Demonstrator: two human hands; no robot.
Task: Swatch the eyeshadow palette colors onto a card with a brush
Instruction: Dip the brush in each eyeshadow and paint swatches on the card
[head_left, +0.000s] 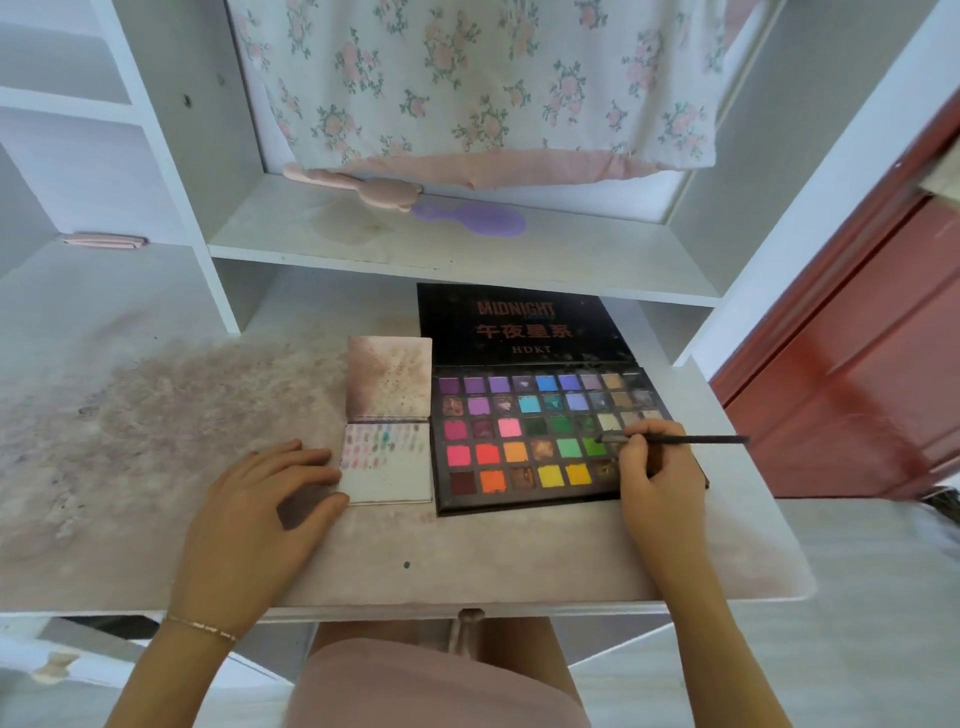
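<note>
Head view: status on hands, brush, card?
Left hand flat, steadying white swatch card. Right hand holds thin dark brush, tip over multicoloured eyeshadow palette. Nothing obstructing.

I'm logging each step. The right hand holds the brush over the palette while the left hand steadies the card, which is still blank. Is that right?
Not quite. In the head view the card is not blank: rows of colour swatches cover its upper part. The rest holds: the right hand holds the brush over the palette, and the left hand steadies the card.

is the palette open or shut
Open: the palette lid is folded back flat on the desk, and the colour pans are exposed.
</note>
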